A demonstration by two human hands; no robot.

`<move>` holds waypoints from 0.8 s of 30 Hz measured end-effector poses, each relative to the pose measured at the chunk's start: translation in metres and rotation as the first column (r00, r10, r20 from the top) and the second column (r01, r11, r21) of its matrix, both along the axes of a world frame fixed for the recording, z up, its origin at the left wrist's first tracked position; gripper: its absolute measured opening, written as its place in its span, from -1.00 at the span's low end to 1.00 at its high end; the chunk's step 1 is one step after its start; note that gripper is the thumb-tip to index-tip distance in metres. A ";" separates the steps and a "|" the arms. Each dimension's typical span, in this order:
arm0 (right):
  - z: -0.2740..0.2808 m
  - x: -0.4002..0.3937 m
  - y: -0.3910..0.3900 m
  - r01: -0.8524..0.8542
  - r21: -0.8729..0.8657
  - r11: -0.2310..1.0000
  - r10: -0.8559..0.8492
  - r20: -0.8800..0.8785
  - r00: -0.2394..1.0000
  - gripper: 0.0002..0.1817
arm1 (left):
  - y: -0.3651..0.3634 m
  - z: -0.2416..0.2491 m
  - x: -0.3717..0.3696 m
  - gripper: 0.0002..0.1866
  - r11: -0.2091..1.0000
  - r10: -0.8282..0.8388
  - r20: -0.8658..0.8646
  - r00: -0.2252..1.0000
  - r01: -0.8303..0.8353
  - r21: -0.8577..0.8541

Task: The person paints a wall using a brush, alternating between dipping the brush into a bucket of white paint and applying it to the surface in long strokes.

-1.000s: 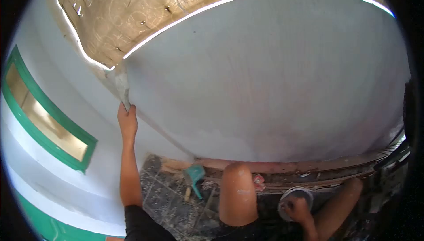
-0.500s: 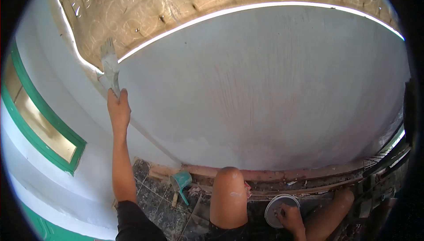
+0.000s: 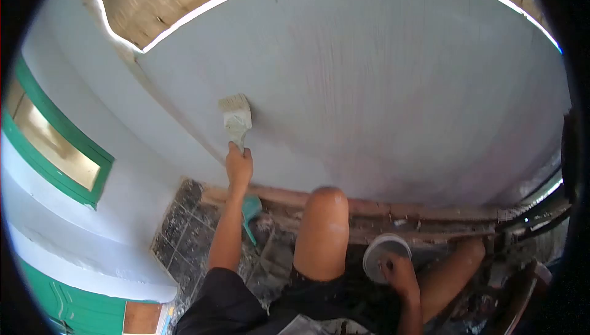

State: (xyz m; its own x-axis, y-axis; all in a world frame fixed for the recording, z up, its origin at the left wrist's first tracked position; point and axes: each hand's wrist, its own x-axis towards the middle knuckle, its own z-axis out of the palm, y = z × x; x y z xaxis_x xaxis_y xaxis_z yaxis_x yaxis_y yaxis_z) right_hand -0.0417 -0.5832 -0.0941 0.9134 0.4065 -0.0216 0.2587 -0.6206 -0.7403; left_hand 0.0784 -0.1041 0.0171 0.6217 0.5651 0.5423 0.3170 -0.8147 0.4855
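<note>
My left hand (image 3: 239,166) is wrapped around the handle of a wide paintbrush (image 3: 238,117), its bristles pointing up. The brush head is close to the left part of a grey-white wall (image 3: 381,108), with a dark shadow beside it. Low on the right, my right hand (image 3: 402,275) is closed over the near rim of a round bucket (image 3: 367,261), fingers curled inward. Greyish contents show inside the bucket, which stands between my bent legs.
A teal dipper (image 3: 251,207) lies on the dark, paint-spotted tiles (image 3: 190,237) below my left forearm. A brick ledge (image 3: 430,211) runs along the wall's foot. On the left is a green-framed window (image 3: 98,181). Tan sheeting (image 3: 141,15) hangs above the wall's bright top edge.
My left hand has brought the brush down and to the right, from the top left corner onto the wall's face. The view has tilted downward. My right hand stays at the bucket.
</note>
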 end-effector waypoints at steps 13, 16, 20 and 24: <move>0.022 -0.018 0.021 0.060 0.000 0.998 -0.060 -0.115 0.992 -0.75 | -0.008 -0.117 -0.063 -0.64 0.982 -0.118 -0.452 0.884 0.038 -0.183; 0.016 -0.019 0.017 0.062 0.020 0.998 -0.060 -0.113 0.992 -0.74 | 0.011 -0.112 -0.077 -0.63 0.984 -0.163 -0.562 0.811 0.095 -0.148; 0.015 -0.022 0.016 0.047 0.016 0.999 -0.045 -0.083 0.996 -0.74 | 0.032 -0.082 -0.065 -0.62 0.958 -0.278 -0.728 0.626 0.238 -0.161; 0.015 -0.024 0.017 0.037 0.036 0.999 -0.037 -0.008 0.999 -0.75 | 0.035 -0.005 -0.041 -0.60 0.938 -0.345 -0.683 0.644 0.249 -0.240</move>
